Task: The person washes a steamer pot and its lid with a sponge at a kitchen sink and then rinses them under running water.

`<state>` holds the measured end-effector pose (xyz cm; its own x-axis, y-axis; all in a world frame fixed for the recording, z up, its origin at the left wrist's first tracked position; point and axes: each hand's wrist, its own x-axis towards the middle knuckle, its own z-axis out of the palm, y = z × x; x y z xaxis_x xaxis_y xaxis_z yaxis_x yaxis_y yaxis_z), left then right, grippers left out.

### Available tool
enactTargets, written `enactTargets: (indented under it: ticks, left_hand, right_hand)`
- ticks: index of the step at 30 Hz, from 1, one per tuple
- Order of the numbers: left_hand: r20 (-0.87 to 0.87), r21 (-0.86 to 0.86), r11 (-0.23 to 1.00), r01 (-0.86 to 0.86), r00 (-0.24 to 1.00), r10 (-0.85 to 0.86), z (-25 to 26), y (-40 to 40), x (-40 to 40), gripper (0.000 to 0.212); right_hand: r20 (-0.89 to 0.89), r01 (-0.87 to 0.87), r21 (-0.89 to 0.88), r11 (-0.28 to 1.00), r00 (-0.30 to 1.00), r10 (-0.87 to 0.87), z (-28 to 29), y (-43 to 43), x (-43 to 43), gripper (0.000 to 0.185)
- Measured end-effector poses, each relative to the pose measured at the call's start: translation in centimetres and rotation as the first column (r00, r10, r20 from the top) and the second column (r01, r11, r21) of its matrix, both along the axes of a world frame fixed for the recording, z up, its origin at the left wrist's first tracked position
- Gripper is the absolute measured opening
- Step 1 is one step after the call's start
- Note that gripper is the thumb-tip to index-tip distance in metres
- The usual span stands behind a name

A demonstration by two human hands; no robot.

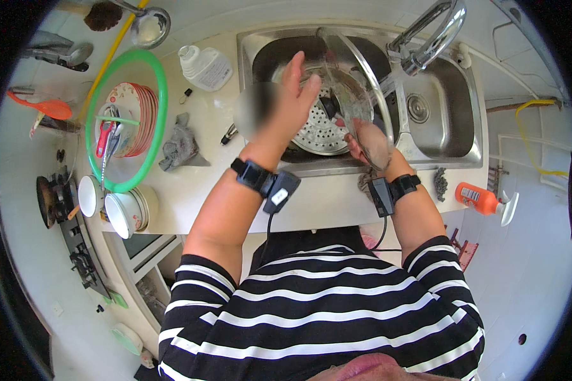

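Note:
My right hand grips the lower edge of a glass pot lid, which stands tilted on edge over the left basin of a steel sink. The lid has a shiny metal rim and a black knob facing left. My left hand is raised to the lid's left with fingers apart, holding nothing. Beneath both hands, a perforated metal steamer tray lies in the basin. A chrome faucet reaches over the sink, and a blurred clear streak below its spout looks like running water. A round blur hides the area beside my left hand.
On the left counter are a green-rimmed basin holding stacked plates, white bowls, a grey cloth and a white bottle. An orange spray bottle and a steel scourer lie at right.

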<state>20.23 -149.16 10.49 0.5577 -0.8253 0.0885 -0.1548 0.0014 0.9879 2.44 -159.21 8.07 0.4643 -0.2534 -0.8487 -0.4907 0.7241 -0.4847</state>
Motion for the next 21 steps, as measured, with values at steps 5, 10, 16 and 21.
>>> enactTargets:
  ticks: [5, 10, 16, 21]
  left_hand:
    - [-0.362, 0.018, 1.000, 0.018, 0.932, -0.010, -3.8, -3.3, 3.4, 0.072]
    - [-0.601, -0.104, 0.993, 0.049, 0.792, -0.102, -4.4, -3.1, 3.2, 0.036]
    - [-0.661, 0.198, 0.949, -0.245, 0.681, 0.314, -5.4, -1.5, 1.7, 0.045]
    - [-0.698, 0.395, 0.871, -0.291, 0.521, 0.491, -6.5, -0.8, 1.5, 0.046]
  right_hand:
    - [0.020, -0.283, 0.083, 0.956, 0.959, 0.282, 1.0, -0.8, -1.1, 0.029]
    - [0.145, -0.384, 0.066, 0.921, 0.917, 0.372, 1.4, -0.9, -2.8, 0.038]
    - [0.538, 0.137, 0.417, 0.898, 0.759, -0.366, 2.0, -2.0, -5.6, 0.071]
    - [0.658, 0.303, 0.290, 0.908, 0.626, -0.419, 2.1, -2.2, -5.3, 0.063]
